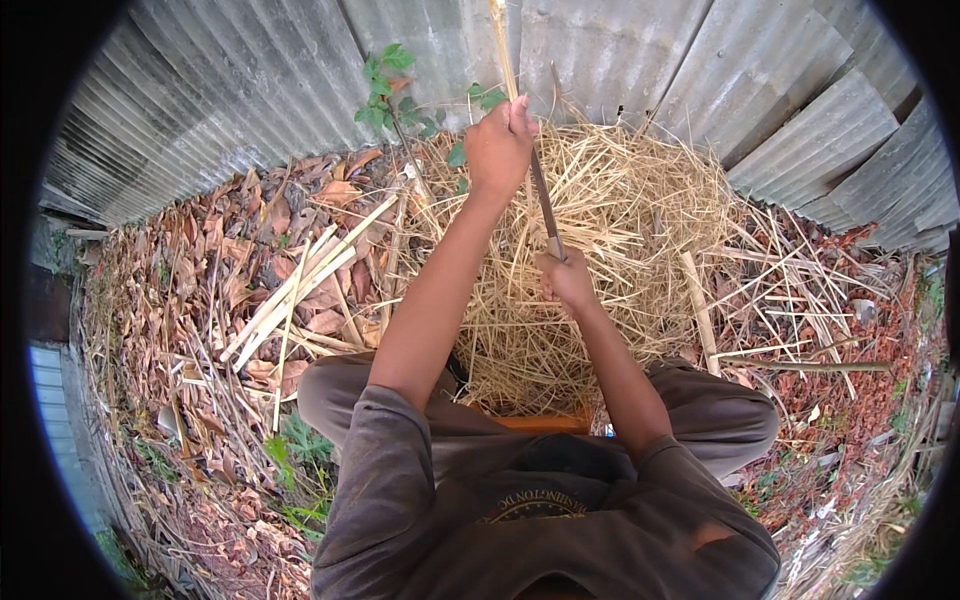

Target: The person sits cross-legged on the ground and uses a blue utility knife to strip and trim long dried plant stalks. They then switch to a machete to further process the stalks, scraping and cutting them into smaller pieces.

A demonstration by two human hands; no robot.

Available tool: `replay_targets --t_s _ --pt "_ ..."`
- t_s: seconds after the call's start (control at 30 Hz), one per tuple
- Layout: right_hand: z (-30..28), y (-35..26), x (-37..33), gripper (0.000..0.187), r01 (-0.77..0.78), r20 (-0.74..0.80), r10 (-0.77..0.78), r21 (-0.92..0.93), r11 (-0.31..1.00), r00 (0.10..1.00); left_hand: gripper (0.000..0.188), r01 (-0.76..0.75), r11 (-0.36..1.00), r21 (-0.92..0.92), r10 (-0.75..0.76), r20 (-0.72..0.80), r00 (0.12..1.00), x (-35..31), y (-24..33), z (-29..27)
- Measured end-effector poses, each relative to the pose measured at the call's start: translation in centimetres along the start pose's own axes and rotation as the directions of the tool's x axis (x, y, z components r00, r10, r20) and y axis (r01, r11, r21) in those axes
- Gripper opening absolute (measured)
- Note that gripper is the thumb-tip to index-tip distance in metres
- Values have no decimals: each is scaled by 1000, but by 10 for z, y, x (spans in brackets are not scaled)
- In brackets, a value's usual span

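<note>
Left hand (498, 148) is gripping a bamboo strip (503, 50), right-hand fingers (562, 272) closing round a blade (543, 205); shavings (610, 230) are piling up, split slats (300, 285) waiting.

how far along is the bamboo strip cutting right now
Well along, it seems: a big heap of shavings lies ahead and finished split strips lie left. In hand: the left hand holds a bamboo strip upright while the right hand works a knife. How many remain is unclear.
</note>
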State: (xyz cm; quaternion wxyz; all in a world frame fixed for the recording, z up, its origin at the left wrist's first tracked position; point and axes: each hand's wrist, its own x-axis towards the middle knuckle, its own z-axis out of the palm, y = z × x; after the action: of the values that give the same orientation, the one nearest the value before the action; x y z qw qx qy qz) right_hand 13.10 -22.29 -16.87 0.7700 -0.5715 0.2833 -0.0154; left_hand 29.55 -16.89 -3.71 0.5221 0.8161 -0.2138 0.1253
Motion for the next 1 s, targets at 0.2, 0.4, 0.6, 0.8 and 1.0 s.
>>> replay_targets --t_s 0.2,0.4,0.6,0.8,1.0 --pt "-30 125 34 16 -42 -216 -86 -526 850 973 35 -15 999 -39 16 12 1000 -11 8 7" --pt "-34 63 33 19 -280 -103 261 -327 903 960 44 -125 992 -4 125 -20 992 5 14 -22" --pt "-20 50 5 17 -413 -77 414 24 910 907 53 -196 843 -501 146 -137 980 42 79 -30" --pt "1 -35 -20 23 -31 -60 32 26 999 998 56 -227 655 -721 104 -212 972 36 59 -14" --pt "18 11 -9 20 538 -137 -586 -273 797 798 43 -310 530 -789 336 -140 931 48 53 -15"
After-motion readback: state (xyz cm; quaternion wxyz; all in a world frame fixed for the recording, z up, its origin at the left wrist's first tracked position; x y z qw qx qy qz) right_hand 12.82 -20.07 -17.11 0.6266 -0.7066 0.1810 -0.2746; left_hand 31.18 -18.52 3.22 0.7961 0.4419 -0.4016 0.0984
